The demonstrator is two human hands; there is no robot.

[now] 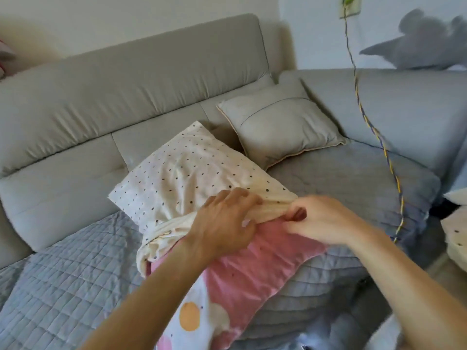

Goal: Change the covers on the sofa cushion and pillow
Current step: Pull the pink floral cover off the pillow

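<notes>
A pillow lies on the sofa seat, its near half in a pink patterned cover point(242, 281). A cream cover with dark dots point(184, 173) sheathes its far half, bunched at the open edge. My left hand point(225, 223) grips that bunched edge from above. My right hand point(321, 218) pinches the same edge at its right corner. A grey square cushion point(280, 122) leans against the sofa back, apart from both hands.
The beige sofa back point(126, 79) runs along the far side. A grey quilted throw point(65, 281) covers the seat. A braided cord point(379, 137) hangs down at the right. A grey plush toy point(424, 41) sits top right. More dotted fabric point(457, 236) lies at the right edge.
</notes>
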